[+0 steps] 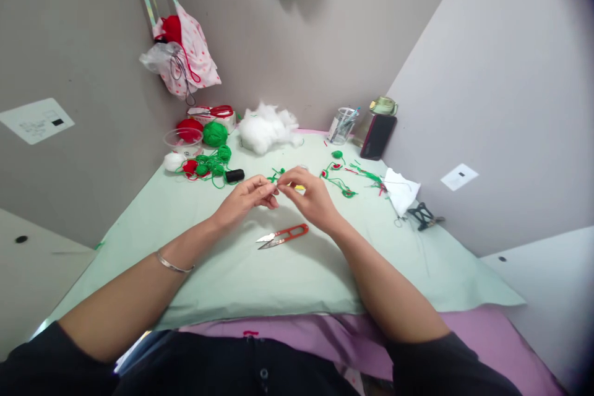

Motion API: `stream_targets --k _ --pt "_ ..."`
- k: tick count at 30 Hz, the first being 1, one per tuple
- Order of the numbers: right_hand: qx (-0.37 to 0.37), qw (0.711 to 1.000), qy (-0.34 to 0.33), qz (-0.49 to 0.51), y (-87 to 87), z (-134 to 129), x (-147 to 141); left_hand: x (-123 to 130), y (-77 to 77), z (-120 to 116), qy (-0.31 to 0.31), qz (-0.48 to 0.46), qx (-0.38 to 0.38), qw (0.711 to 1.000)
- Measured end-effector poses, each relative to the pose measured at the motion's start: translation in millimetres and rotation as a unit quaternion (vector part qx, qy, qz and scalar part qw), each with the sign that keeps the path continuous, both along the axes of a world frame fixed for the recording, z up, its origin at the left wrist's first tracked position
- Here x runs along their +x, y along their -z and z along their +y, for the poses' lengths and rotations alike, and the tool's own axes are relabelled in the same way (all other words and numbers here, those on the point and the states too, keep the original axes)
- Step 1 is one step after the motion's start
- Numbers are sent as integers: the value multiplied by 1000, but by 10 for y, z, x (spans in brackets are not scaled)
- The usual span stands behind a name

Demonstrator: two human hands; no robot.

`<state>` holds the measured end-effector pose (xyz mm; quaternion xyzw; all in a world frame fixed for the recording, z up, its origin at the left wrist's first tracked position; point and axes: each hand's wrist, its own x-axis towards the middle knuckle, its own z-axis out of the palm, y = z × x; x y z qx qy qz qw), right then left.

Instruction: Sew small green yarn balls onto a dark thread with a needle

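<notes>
My left hand (247,199) and my right hand (310,197) meet over the middle of the table, thumbs and fingers pinched together at the tips. Whatever is between them is too small and too covered to name. A bit of green yarn (273,180) shows right at the fingertips, and I cannot tell whether it is held or lies behind them. Below the hands, on the cloth, lies a pair of thread snips (297,231) with orange handles, blades pointing left. Something yellow is partly hidden behind my right hand.
Yarn balls (215,134), a clear tub (183,139) and a black thread spool (234,176) sit at the left. White stuffing (266,129) lies at the back. Small green crocheted pieces (348,193), a pen cup (342,127), a phone (378,137) and a black clip-like object (421,216) are right.
</notes>
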<state>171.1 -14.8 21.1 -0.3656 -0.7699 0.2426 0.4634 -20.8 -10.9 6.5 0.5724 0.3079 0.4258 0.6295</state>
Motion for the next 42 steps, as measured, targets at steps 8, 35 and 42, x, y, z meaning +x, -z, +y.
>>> stream_targets --k 8,35,42 --pt "-254 858 -32 445 -222 236 428 -230 26 257 2 66 -20 998" --pt "-226 726 89 643 -259 553 1189 -603 105 545 7 174 36 984" --pt "-184 816 123 534 -219 494 924 -482 65 432 38 158 12 987"
